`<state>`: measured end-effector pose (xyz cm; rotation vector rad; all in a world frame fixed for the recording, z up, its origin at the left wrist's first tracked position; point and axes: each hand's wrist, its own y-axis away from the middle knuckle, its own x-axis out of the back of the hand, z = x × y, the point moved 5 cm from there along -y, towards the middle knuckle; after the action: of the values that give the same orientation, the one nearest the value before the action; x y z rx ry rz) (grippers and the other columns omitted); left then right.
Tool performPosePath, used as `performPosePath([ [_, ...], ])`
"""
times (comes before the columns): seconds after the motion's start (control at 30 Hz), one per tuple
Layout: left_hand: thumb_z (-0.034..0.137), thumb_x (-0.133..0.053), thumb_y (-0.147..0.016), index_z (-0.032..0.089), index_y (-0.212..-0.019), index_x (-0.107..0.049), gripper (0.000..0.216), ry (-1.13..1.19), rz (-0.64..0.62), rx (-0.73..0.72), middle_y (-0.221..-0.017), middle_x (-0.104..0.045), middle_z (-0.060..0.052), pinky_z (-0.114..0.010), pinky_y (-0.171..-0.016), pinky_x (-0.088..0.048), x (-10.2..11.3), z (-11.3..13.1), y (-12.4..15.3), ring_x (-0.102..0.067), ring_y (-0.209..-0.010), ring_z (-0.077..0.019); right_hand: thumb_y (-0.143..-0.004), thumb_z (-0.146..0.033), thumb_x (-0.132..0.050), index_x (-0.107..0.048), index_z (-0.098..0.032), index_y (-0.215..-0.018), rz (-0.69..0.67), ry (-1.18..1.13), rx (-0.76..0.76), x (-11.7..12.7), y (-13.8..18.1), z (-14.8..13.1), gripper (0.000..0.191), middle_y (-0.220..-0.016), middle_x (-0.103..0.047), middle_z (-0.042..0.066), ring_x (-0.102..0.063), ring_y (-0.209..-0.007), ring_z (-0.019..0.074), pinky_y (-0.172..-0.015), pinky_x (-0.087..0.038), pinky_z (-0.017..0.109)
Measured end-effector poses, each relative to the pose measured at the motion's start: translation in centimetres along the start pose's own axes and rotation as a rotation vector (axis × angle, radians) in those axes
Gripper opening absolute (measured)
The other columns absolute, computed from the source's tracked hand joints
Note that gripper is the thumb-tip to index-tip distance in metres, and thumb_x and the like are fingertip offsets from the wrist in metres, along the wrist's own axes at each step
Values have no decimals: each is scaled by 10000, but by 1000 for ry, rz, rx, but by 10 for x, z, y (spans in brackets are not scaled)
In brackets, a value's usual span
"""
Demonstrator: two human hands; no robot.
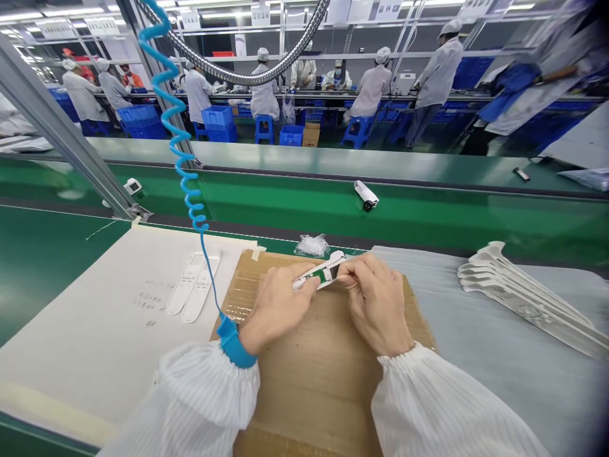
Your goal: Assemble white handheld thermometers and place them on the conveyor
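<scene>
My left hand (278, 303) and my right hand (375, 298) both pinch a slim white device (320, 271) with a green circuit board showing inside it. They hold it just above a sheet of brown cardboard (309, 374) on the bench. The left fingers grip its near end, and the right fingertips press on its far end. A blue wrist strap (234, 343) sits on my left wrist, with its coiled blue cord (183, 158) rising up.
Two white shell halves (194, 285) lie on a white sheet to the left. A stack of white housings (518, 295) lies at the right. A small clear plastic bag (311, 245) lies behind the cardboard. One white device (365, 194) lies on the green conveyor. Several people work beyond.
</scene>
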<state>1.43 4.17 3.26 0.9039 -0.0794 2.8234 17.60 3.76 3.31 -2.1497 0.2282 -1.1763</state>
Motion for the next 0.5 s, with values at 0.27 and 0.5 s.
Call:
performPosePath([
  [0.27, 296, -520, -929, 348, -1220, -707, 351, -65, 54, -79, -916, -758, 3, -299, -810, -478, 1, 1, 3, -676, -863, -223, -935, -201, -641, -628, -237, -931, 139, -137, -70, 10, -2, 13, 38, -881, -646, 6, -582, -753, 179, -720, -390, 335],
  [0.5, 301, -479, -965, 323, -1183, -712, 320, -223, 100, -124, -941, -756, -31, -300, -784, -455, -3, 5, 8, -683, -874, -237, -959, -190, -622, -637, -240, -838, 186, 206, 93, 11, -2, -5, 132, -857, -703, 0, -581, -770, 187, -767, -311, 381],
])
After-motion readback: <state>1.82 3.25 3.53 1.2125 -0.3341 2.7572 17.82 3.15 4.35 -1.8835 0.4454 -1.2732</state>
